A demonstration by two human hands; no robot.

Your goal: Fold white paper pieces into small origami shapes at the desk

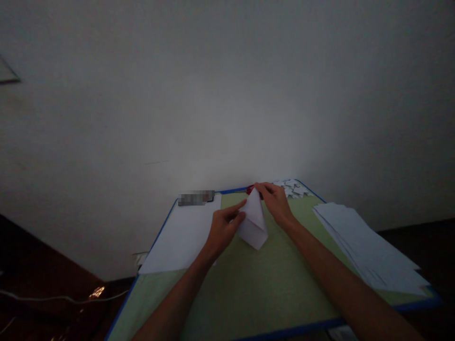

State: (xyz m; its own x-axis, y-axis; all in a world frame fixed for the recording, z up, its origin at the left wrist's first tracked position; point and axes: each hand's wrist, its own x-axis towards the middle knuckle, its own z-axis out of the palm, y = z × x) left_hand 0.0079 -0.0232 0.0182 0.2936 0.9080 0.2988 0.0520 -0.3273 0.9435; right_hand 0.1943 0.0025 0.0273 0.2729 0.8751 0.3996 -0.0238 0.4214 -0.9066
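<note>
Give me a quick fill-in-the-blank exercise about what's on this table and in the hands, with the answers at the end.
1. The left hand and right hand hold a folded piece of white ____.
2. The table has a green top with a ____ border.
3. The spread stack of sheets lies on the table's ____ side.
4. The large white sheet lies to the ____ of the folded piece.

Answers: paper; blue; right; left.

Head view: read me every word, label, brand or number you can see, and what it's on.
No readable text.
Folded paper: no lettering visible.
White sheet at left: none visible.
Paper stack at right: none visible.
Dark object at the white sheet's far end: pixelated, unreadable.
</note>
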